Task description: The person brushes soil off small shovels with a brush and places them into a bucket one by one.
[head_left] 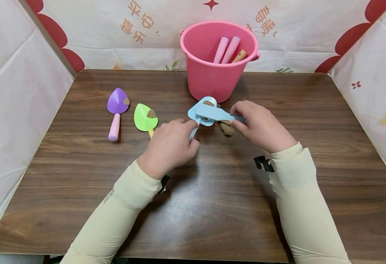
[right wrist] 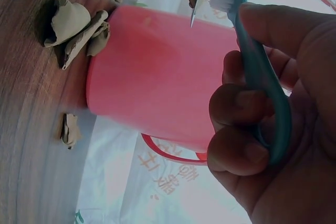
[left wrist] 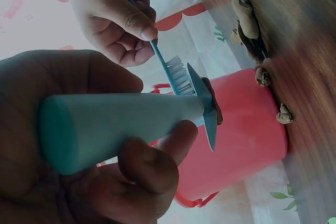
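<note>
My left hand [head_left: 170, 146] grips the pale handle of a small blue trowel [left wrist: 126, 124], its blade raised in front of the bucket. In my right hand [head_left: 259, 126] is a blue brush [head_left: 217, 113], held by its handle. The white bristles [left wrist: 180, 76] of the brush touch or nearly touch the trowel blade. A brown patch [left wrist: 212, 100] clings to the blade's other face. Below the brush, crumpled brown scraps [head_left: 226, 129] lie on the table; the right wrist view shows several of these scraps [right wrist: 68, 22] near the bucket.
A pink bucket [head_left: 209, 79] stands at the back, with two pink handles [head_left: 226, 49] and a wooden one [head_left: 240, 55] sticking up. To the left lie a purple trowel [head_left: 116, 101] and a green trowel [head_left: 143, 119], each with a brown patch, on the wooden table [head_left: 212, 220].
</note>
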`<state>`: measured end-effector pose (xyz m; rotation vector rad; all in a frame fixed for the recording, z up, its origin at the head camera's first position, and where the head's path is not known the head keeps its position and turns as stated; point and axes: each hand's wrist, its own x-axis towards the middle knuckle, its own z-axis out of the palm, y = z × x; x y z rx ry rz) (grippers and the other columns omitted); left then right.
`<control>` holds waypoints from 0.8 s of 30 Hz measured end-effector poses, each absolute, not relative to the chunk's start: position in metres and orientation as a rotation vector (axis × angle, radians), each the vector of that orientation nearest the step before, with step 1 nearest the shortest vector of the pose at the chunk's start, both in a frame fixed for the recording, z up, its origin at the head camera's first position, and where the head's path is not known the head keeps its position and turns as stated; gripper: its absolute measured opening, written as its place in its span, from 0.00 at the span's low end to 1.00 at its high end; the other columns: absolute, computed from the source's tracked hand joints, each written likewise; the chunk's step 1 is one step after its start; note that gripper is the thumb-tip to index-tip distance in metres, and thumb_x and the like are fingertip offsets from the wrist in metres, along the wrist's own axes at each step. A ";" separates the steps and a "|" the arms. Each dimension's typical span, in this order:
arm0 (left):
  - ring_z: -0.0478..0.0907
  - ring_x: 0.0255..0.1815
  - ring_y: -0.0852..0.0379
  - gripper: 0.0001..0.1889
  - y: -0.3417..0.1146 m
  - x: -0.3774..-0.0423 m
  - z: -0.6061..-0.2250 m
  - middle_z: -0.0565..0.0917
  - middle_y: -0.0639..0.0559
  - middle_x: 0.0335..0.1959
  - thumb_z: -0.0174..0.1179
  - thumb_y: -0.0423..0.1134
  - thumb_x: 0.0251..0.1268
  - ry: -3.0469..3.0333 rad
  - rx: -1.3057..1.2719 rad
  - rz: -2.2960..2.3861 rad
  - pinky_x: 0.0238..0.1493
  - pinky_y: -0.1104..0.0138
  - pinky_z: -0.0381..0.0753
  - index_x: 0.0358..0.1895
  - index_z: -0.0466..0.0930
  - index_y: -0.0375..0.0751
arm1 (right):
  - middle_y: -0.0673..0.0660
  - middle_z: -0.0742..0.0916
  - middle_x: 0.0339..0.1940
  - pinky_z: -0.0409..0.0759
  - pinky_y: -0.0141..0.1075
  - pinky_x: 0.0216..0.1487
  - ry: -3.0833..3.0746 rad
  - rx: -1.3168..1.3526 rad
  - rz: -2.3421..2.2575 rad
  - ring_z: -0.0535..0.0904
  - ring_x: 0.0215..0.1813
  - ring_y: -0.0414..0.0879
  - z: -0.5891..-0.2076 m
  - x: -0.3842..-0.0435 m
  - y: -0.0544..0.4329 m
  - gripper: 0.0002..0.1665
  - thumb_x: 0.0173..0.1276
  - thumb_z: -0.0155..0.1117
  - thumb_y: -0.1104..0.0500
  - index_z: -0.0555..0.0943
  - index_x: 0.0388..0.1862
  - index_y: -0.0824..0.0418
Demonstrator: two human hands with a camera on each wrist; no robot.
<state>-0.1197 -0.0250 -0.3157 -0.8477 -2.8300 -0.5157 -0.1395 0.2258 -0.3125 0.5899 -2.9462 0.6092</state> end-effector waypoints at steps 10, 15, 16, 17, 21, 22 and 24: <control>0.71 0.21 0.49 0.02 -0.025 -0.117 -0.314 0.70 0.51 0.18 0.54 0.34 0.49 -2.810 -0.877 -0.504 0.24 0.54 0.71 0.27 0.75 0.43 | 0.54 0.80 0.38 0.72 0.43 0.40 -2.980 0.554 0.635 0.73 0.38 0.49 -0.311 -0.140 0.229 0.12 0.67 0.69 0.58 0.78 0.46 0.59; 0.70 0.21 0.50 0.02 -0.025 -0.117 -0.313 0.70 0.51 0.18 0.53 0.35 0.50 -2.821 -0.878 -0.509 0.24 0.54 0.71 0.27 0.74 0.43 | 0.53 0.80 0.38 0.72 0.43 0.39 -2.972 0.544 0.647 0.73 0.38 0.48 -0.311 -0.140 0.230 0.11 0.68 0.68 0.59 0.78 0.45 0.59; 0.70 0.21 0.50 0.01 -0.025 -0.117 -0.313 0.70 0.51 0.18 0.53 0.35 0.50 -2.822 -0.876 -0.509 0.24 0.54 0.71 0.27 0.74 0.43 | 0.53 0.80 0.38 0.72 0.43 0.38 -2.971 0.544 0.648 0.73 0.38 0.48 -0.311 -0.140 0.230 0.10 0.68 0.68 0.59 0.78 0.45 0.59; 0.70 0.21 0.50 0.02 -0.025 -0.117 -0.313 0.70 0.51 0.18 0.53 0.35 0.50 -2.824 -0.876 -0.513 0.24 0.54 0.71 0.27 0.75 0.43 | 0.53 0.79 0.38 0.72 0.43 0.38 -2.969 0.543 0.646 0.73 0.38 0.48 -0.310 -0.140 0.231 0.10 0.68 0.67 0.59 0.78 0.45 0.59; 0.72 0.22 0.51 0.04 -0.025 -0.118 -0.314 0.71 0.51 0.19 0.56 0.35 0.52 -2.833 -0.872 -0.541 0.25 0.54 0.72 0.32 0.78 0.44 | 0.54 0.79 0.38 0.71 0.44 0.38 -2.940 0.514 0.665 0.72 0.38 0.49 -0.307 -0.138 0.232 0.10 0.69 0.66 0.59 0.78 0.46 0.59; 0.72 0.23 0.51 0.05 -0.026 -0.118 -0.314 0.72 0.52 0.19 0.57 0.35 0.52 -2.836 -0.871 -0.550 0.25 0.54 0.72 0.33 0.79 0.44 | 0.54 0.79 0.39 0.71 0.44 0.39 -2.923 0.500 0.671 0.72 0.38 0.50 -0.306 -0.138 0.233 0.10 0.69 0.65 0.59 0.77 0.46 0.60; 0.72 0.23 0.52 0.07 -0.026 -0.119 -0.313 0.72 0.52 0.19 0.57 0.35 0.52 -2.840 -0.873 -0.567 0.25 0.54 0.72 0.36 0.80 0.44 | 0.55 0.79 0.39 0.70 0.45 0.40 -2.885 0.478 0.692 0.72 0.39 0.50 -0.304 -0.136 0.234 0.09 0.70 0.64 0.60 0.77 0.47 0.60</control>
